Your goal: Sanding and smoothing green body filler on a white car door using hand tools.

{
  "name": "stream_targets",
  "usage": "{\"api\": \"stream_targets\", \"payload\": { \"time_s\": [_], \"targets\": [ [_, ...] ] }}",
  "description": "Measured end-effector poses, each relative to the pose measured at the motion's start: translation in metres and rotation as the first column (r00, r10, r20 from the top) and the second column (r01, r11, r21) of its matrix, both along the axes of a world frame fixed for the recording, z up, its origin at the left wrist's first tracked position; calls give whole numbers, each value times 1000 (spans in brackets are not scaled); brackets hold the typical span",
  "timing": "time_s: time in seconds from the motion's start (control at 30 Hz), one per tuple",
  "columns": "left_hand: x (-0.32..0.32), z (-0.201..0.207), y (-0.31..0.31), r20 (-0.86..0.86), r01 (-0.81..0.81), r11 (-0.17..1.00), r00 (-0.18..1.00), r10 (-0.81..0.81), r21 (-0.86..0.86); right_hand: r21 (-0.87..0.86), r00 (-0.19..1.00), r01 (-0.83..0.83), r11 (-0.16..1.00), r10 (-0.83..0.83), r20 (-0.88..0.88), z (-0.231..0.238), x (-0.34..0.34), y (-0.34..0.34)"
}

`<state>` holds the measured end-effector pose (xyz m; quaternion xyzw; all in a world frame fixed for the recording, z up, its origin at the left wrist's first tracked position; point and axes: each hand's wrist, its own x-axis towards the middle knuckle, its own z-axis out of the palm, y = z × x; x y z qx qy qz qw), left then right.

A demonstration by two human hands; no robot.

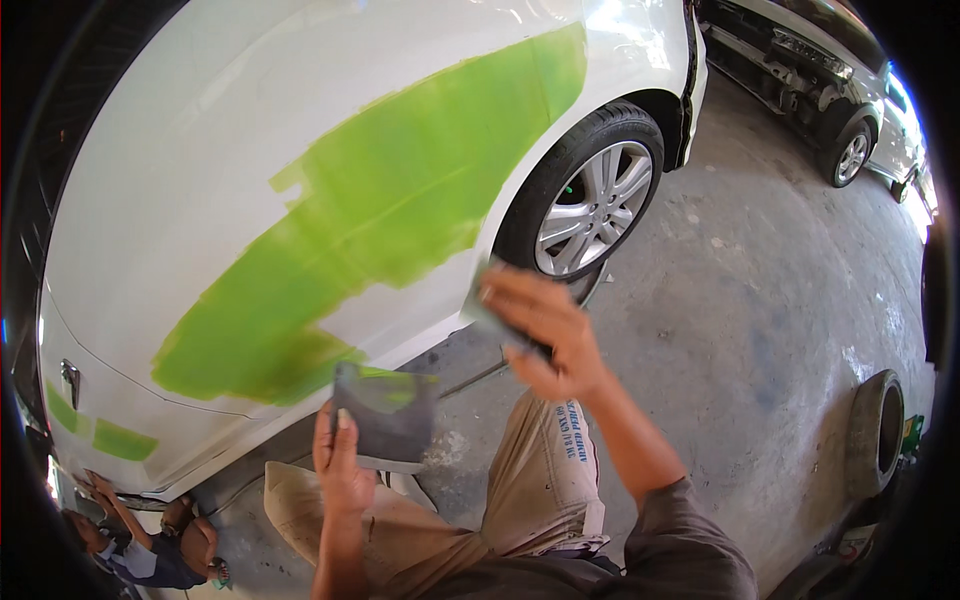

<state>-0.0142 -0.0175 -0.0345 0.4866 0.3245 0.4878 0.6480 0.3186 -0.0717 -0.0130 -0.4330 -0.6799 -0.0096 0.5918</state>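
The left hand (345,468) is low in front, fingers up, and it pinches the left side of a flat dark board (385,440). The thumb lies on the board's face, and the rest of the board sticks out to the right of the hand. It looks dull, with straight sides and a green smear (396,390) near the top. The right arm (640,435) reaches up and bends in to the left. The right hand (555,345) is closed around a flat tool (487,312), which pokes out to the left, near the white car (200,130) and its shiny spoked wheel (600,205). The tool is blurry, so I cannot tell if it touches the car. A big green patch (400,190), streaky and uneven, covers the car's smooth side.
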Motion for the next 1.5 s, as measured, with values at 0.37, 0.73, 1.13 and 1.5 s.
{"api": "stream_targets", "payload": {
  "time_s": [0.37, 0.73, 1.13, 1.5],
  "targets": [
    [55, 38, -25, -20, 194, 978, 981, -193, 74, -410, 964, -231, 882, 149, -221, 19, -26, -47],
    [82, 75, -34, -181, 110, 838, 983, -14, 534, -89, 916, 396, 914, -387, 104, 59, -75, -83],
    [76, 76, -33, -313, 70, 609, 900, 302, 790, -357, 974, 212, 910, -165, 158, 80, -60, -84],
    [18, 35, -29, -281, -34, 898, 944, 172, 438, 135, 666, 721, 679, -734, 134, 92, 97, 52]
  ]
}}
